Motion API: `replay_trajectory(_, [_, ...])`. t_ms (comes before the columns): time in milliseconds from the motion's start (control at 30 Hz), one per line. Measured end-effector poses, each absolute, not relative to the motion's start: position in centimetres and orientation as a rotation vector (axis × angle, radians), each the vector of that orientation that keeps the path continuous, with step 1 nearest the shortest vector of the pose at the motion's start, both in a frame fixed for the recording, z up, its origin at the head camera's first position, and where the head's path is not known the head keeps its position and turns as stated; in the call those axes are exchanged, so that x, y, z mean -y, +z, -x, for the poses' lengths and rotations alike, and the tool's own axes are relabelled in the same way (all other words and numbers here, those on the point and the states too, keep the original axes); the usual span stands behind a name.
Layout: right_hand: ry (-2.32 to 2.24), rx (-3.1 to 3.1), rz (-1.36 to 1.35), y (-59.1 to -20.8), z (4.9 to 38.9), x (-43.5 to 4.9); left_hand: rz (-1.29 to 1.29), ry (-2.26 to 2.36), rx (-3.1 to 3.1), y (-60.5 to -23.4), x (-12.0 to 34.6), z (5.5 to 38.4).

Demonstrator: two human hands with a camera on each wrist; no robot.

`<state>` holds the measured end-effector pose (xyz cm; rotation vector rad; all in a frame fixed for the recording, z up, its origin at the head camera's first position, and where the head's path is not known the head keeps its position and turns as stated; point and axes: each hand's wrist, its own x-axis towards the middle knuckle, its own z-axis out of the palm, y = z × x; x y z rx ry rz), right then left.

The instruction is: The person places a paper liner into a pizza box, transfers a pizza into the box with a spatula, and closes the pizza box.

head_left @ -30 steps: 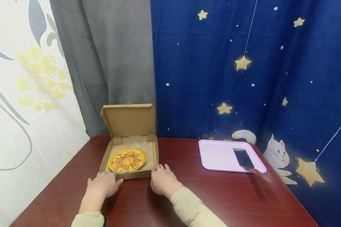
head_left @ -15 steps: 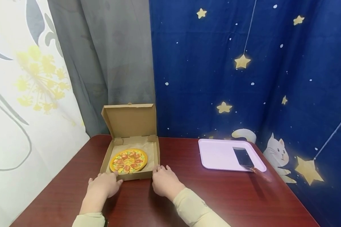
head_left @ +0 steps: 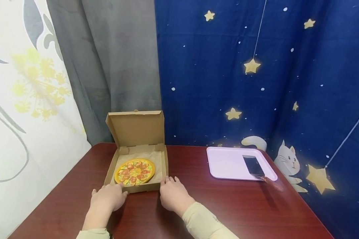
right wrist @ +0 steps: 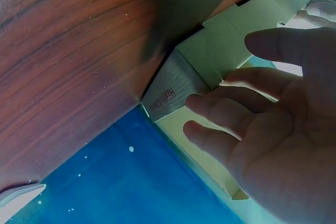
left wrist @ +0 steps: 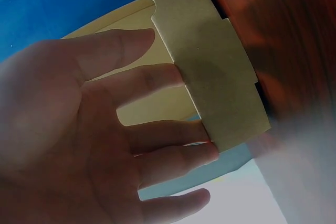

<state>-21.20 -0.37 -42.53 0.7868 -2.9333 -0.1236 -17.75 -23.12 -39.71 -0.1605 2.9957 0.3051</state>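
An open cardboard pizza box [head_left: 137, 129] stands on the dark red table with its lid raised at the back. Inside, a round toy-like pizza [head_left: 134, 171] with a yellow crust lies on brown paper. My left hand [head_left: 108, 198] is at the box's front left corner. In the left wrist view its fingers [left wrist: 152, 80] reach out nearly straight, tips at the edge of the front wall [left wrist: 210, 61]. My right hand [head_left: 174, 193] touches the front right corner, its fingers [right wrist: 220, 113] loosely bent over the box edge in the right wrist view.
A pale pink tray [head_left: 225, 162] lies at the back right of the table [head_left: 191, 166]. On it rests a flat tool with a dark, broad rectangular blade [head_left: 253, 165], its brown handle sticking out over the near rim. Grey and blue curtains [head_left: 197, 83] hang behind the table.
The box with the pizza has slid slightly toward me, and both hands have come along at its front corners. The whole view has shifted a little; tray and tool keep their place.
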Motion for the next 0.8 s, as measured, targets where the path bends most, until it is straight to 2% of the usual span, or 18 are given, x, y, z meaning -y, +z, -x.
replay_trajectory(800, [-0.206, 2.844, -0.703, -43.0, 19.6, 0.1, 0.133, 0.271, -3.008, -40.3, 22.4, 17.6])
